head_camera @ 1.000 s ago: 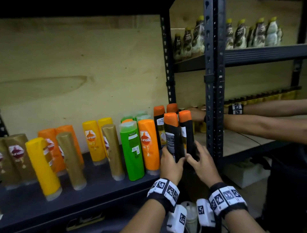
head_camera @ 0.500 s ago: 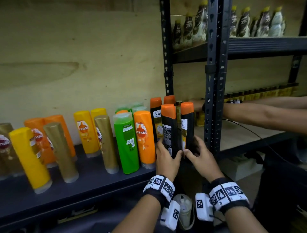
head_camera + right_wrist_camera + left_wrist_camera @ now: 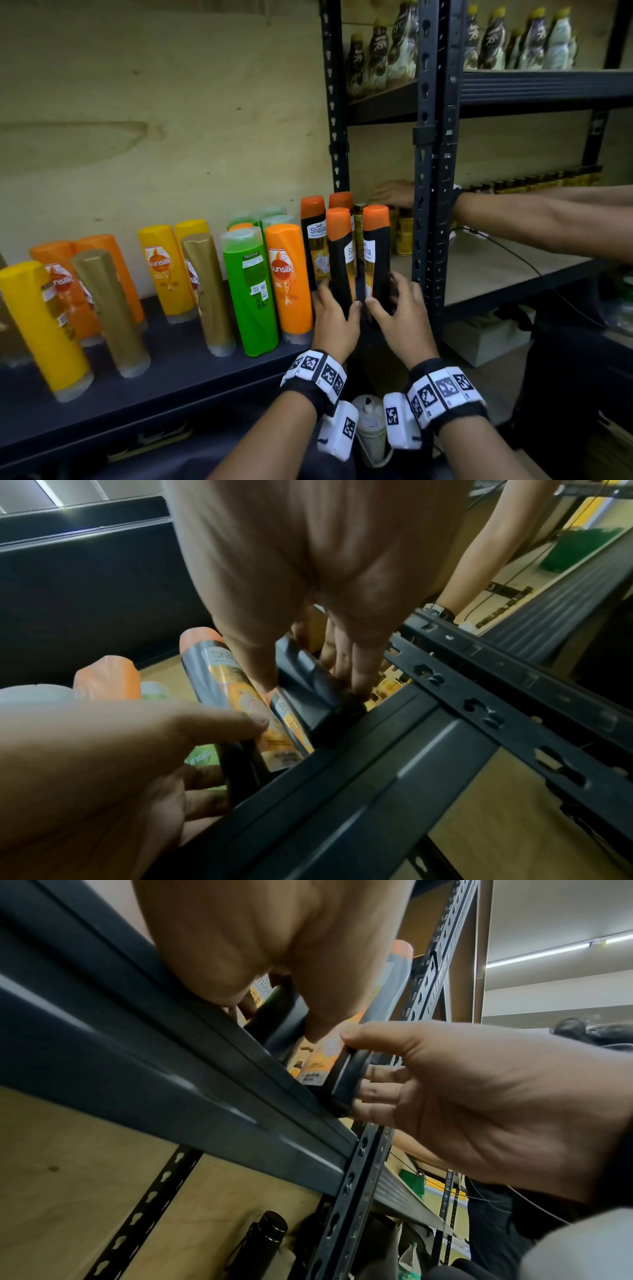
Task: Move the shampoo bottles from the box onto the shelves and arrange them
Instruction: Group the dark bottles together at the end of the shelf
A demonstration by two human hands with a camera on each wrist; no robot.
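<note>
Two black shampoo bottles with orange caps stand side by side at the right end of the dark shelf [image 3: 171, 373]. My left hand [image 3: 334, 308] grips the base of the left bottle [image 3: 340, 253]. Around the base of the right bottle [image 3: 376, 253] curls my right hand [image 3: 394, 303], close to the metal post [image 3: 433, 171]. The left wrist view shows my right hand [image 3: 369, 1074] wrapped round that bottle's black base [image 3: 346, 1080]. In the right wrist view my left thumb presses the labelled bottle [image 3: 219, 674]. Two more such bottles [image 3: 313, 236] stand behind.
Yellow, gold, orange and green shampoo bottles [image 3: 251, 291] fill the shelf to the left. Another person's arms [image 3: 531, 226] reach into the neighbouring shelf unit at the right, where small jars stand. Dark bottles [image 3: 493, 37] line the upper shelf. A white container [image 3: 370, 421] sits below my wrists.
Both hands stay on the two black bottles, which have turned a little so their white labels show more. The other person's arm has shifted slightly.
</note>
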